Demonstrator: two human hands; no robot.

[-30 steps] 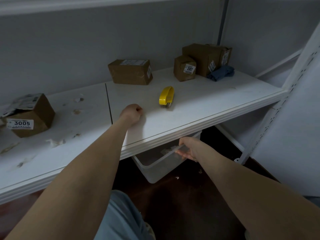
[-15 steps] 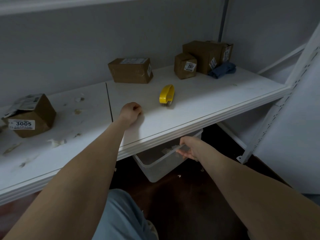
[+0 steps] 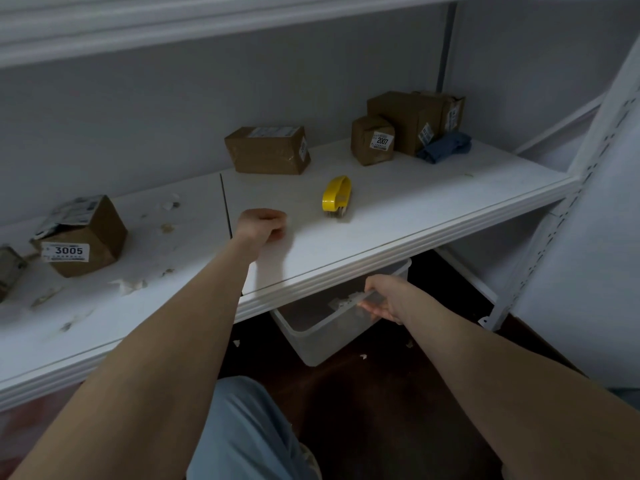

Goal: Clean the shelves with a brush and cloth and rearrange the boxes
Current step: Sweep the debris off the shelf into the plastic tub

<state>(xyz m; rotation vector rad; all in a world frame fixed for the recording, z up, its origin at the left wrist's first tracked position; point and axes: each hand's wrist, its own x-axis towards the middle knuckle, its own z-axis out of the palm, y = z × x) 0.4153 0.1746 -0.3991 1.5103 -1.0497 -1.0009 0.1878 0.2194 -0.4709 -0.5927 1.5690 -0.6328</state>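
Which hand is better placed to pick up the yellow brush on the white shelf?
Left. The left hand rests on the white shelf beside the yellow brush; the right hand grips the clear plastic bin below.

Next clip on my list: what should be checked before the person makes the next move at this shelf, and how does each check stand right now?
1. Right hand grips the rim of the clear bin: ok.
2. Clear bin pulled out from under the shelf: not ok, it seems; much of it sits beneath the shelf edge.
3. Left hand, curled on the shelf, holding anything: cannot tell.
4. Yellow brush near the left hand: ok, lying untouched just to its right.
5. Left shelf section free of paper scraps: not ok; they lie around box 3005.
6. Blue cloth available: ok, beside the back boxes.
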